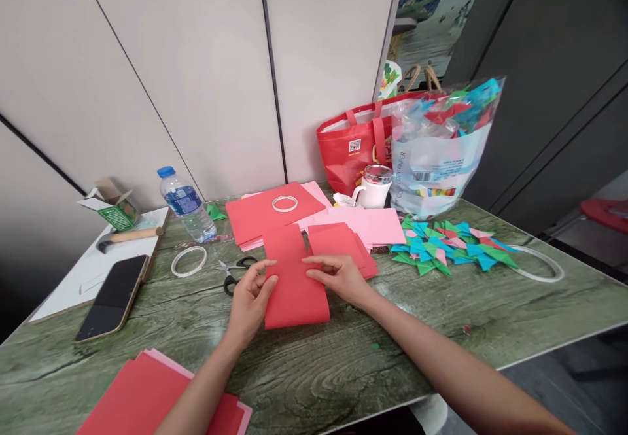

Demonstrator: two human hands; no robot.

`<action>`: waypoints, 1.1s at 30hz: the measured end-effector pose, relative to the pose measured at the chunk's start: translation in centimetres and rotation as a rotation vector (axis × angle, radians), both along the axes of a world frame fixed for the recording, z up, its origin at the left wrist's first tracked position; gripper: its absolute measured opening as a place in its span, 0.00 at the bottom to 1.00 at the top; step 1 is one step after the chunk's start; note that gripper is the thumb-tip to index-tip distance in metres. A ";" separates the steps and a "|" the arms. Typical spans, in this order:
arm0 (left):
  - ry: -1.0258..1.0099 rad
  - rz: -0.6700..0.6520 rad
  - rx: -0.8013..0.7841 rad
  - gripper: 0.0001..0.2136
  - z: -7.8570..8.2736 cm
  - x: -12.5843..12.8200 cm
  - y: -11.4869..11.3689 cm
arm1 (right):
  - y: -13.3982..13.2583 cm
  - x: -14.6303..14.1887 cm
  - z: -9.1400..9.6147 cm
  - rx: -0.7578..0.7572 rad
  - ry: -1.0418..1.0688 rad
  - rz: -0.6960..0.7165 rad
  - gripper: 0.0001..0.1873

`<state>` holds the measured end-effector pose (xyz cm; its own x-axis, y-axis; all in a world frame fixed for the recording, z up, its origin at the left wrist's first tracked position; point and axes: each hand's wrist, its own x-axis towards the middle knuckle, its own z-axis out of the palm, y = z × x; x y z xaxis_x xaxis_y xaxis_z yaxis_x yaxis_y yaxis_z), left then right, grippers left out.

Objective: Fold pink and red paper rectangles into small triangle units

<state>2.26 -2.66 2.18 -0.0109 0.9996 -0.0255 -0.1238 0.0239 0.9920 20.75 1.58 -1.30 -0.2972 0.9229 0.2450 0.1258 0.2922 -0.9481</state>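
Note:
A sheet of red paper [294, 294] bends over on itself in front of me, its rounded fold facing me and its far end rising behind. My left hand [251, 296] pinches its left edge between thumb and fingers. On the opposite edge, my right hand [340, 278] is closed with its fingertips on the paper. Just past my right hand lies a stack of smaller red paper pieces [338, 242]. Black-handled scissors [234, 270] rest beside my left hand, partly hidden by it. Below my left forearm is a pile of red and pink sheets [142, 392].
Pink paper [383, 226] and red sheets [260, 209] lie at the back. A water bottle [189, 206], white mug [375, 188] and tape roll [189, 261] stand around. Left are a phone [112, 297] and hammer [130, 237]; right, folded paper pieces [441, 245] and a plastic bag [436, 160].

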 end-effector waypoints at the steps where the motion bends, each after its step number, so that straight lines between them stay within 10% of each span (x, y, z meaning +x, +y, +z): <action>1: 0.014 0.003 0.008 0.19 0.0 0.0 0.0 | 0.0 0.0 0.0 0.000 0.001 0.000 0.19; 33: 0.105 0.032 0.054 0.18 -0.4 -0.2 0.0 | -0.4 0.0 1.3 -0.064 -0.004 -0.012 0.21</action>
<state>2.09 -2.68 1.82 -0.0427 0.9986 0.0317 -0.0193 -0.0326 0.9993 20.80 1.23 -0.04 -0.2864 0.9402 0.1843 0.1330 0.2295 -0.9642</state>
